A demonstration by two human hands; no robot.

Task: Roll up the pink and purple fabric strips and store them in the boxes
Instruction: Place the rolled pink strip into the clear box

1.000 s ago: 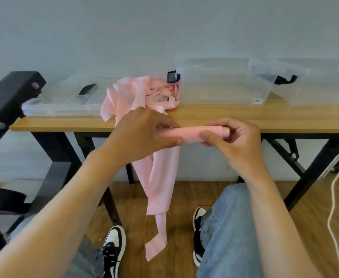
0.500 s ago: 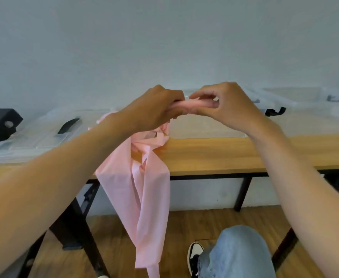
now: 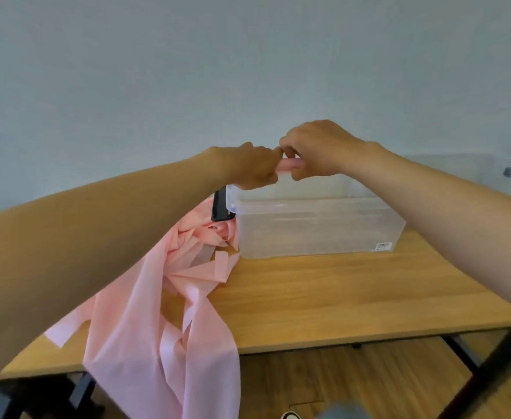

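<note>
Both hands raised above the open clear box (image 3: 314, 228). Left hand (image 3: 249, 170) and right hand (image 3: 314, 149) close together, knuckles nearly touching, with a small pink roll (image 3: 290, 163) pinched between them. Fingers (image 3: 281, 152) of each hand curled shut around an end of the roll, only its short middle section showing. Roll held level, just over the box's near-left rim, not yet inside.

Box standing on the wooden desk (image 3: 338, 294), looking empty through its see-through walls, a black latch (image 3: 220, 207) on its left end. Heap of loose pink strips (image 3: 187, 276) lying left of the box, touching its corner, spilling over the desk's front edge and hanging down. Second clear box (image 3: 472, 173) far right, partly hidden behind the right forearm. Plain grey wall behind.
</note>
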